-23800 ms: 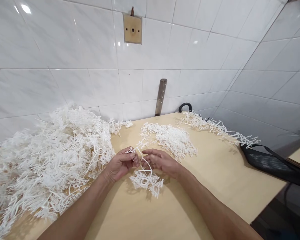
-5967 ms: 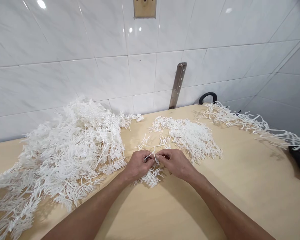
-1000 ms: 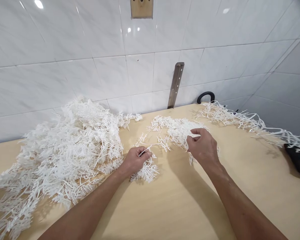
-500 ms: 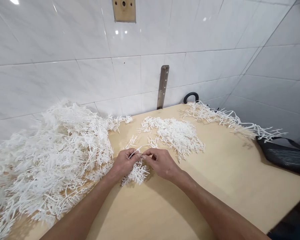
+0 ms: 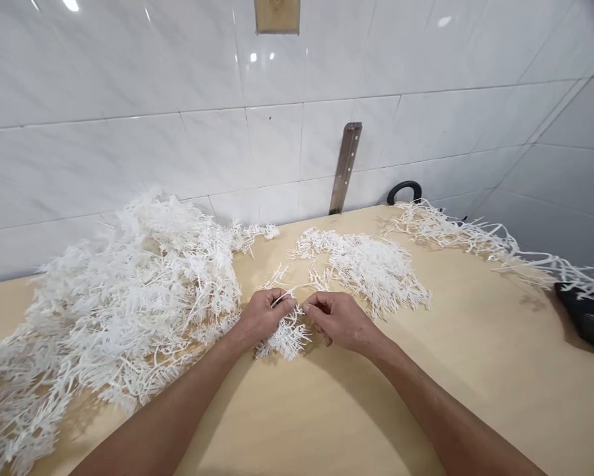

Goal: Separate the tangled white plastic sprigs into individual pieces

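Note:
My left hand (image 5: pixel 264 316) and my right hand (image 5: pixel 337 318) meet at the middle of a light wooden table (image 5: pixel 356 410). Both are closed, pinching a white plastic branched sprig (image 5: pixel 287 336) whose bushy end hangs below my fingers onto the table. A big heap of the same white sprigs (image 5: pixel 123 297) lies just left of my left hand. A smaller pile of white pieces (image 5: pixel 371 268) sits just beyond my right hand.
A strip of thin white stems (image 5: pixel 475 241) runs along the table's far right edge. A black object (image 5: pixel 587 317) lies at the right edge, a black handle (image 5: pixel 404 190) by the tiled wall. A metal bar (image 5: pixel 345 166) leans on the wall.
One second ago my right hand was over the smaller pile; it has come back to my left hand and both now pinch the sprig. The left hand has kept hold of it.

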`<state>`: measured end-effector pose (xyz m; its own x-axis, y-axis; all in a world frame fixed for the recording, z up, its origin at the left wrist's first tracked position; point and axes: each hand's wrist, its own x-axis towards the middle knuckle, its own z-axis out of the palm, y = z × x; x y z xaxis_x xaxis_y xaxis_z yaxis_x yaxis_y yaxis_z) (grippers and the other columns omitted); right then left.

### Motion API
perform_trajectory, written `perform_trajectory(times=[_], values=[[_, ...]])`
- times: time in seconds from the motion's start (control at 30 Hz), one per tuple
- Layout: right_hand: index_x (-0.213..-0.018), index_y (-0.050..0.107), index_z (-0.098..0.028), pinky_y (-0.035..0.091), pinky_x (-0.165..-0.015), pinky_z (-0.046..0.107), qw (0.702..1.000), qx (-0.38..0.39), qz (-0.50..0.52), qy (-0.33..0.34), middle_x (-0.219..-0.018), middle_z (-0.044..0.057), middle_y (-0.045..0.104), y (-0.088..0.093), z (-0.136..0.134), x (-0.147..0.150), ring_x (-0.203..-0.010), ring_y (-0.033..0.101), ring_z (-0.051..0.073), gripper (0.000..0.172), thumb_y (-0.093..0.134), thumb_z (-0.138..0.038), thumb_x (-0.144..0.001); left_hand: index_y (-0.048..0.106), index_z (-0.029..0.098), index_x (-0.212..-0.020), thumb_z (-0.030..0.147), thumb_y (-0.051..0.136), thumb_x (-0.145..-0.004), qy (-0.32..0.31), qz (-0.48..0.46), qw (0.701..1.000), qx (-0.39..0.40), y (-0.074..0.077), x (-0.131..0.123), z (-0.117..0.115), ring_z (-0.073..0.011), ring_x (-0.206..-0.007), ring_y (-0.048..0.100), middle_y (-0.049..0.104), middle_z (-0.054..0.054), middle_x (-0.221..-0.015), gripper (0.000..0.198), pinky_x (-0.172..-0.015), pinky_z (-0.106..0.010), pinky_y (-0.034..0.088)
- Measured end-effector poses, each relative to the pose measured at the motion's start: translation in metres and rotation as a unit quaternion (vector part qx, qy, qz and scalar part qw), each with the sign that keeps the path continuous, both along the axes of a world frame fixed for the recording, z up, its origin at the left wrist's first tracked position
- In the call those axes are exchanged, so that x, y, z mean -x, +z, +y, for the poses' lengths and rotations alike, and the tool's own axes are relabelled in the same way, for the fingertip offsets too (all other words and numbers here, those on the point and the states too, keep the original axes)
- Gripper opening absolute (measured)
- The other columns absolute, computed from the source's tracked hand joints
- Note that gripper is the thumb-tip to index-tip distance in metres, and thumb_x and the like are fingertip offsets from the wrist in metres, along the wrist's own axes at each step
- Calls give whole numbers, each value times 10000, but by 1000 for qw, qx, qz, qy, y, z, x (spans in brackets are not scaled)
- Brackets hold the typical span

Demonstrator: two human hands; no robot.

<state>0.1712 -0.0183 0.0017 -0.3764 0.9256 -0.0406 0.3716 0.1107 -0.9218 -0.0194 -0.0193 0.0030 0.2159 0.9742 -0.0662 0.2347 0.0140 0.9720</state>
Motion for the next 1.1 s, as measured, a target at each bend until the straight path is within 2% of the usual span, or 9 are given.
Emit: perform_trajectory(times=[0.2, 0.4, 0.7, 0.9, 1.0, 1.1], values=[[-841, 653, -186, 467, -383, 198, 1000, 27, 12, 5, -606, -36, 571, -4, 1, 1, -420, 530, 93, 196, 575, -366, -848, 524, 168, -648, 517, 659, -753, 6, 1, 1000, 5, -3, 1, 0, -72, -492, 309, 390, 62, -540, 389, -477, -219, 244], [-819, 625, -192, 463, -390, 206, 1000, 17, 7, 8, -640, -29, 597, -5, 0, 1, -411, 538, 91, 189, 560, -364, -860, 526, 166, -649, 510, 656, -753, 4, 6, 1000, -1, -3, 1, 0, -69, -488, 321, 399, 61, -545, 382, -467, -214, 246], [-792, 573, -208, 437, -427, 220, 1000, 13, -12, -5, -573, -45, 596, -5, -3, 3, -421, 555, 109, 161, 518, -334, -876, 594, 155, -706, 505, 710, -714, -21, 10, 1000, -7, 2, 0, -2, -89, -534, 402, 500, 32, -599, 368, -501, -218, 305], [-801, 563, -205, 414, -437, 222, 999, 26, -16, 24, -542, -46, 572, -6, -2, 2, -436, 541, 119, 121, 520, -302, -858, 555, 164, -681, 515, 690, -731, -57, 22, 998, 9, 6, 4, -3, -91, -544, 378, 446, 44, -582, 380, -501, -218, 288], [-749, 566, -209, 408, -472, 229, 997, -43, -67, 18, -596, -27, 592, -7, -2, 5, -492, 547, 122, 113, 518, -266, -834, 560, 162, -684, 487, 672, -751, -78, 17, 997, 4, 9, 4, -5, -96, -556, 386, 458, 39, -590, 350, -506, -221, 291], [-696, 551, -214, 408, -510, 240, 986, -116, -117, -24, -654, -7, 621, -7, -1, 8, -567, 570, 139, 117, 522, -231, -808, 541, 165, -664, 461, 651, -764, -64, 17, 998, -17, 6, 1, -5, -97, -560, 386, 454, 40, -587, 331, -505, -220, 289]])
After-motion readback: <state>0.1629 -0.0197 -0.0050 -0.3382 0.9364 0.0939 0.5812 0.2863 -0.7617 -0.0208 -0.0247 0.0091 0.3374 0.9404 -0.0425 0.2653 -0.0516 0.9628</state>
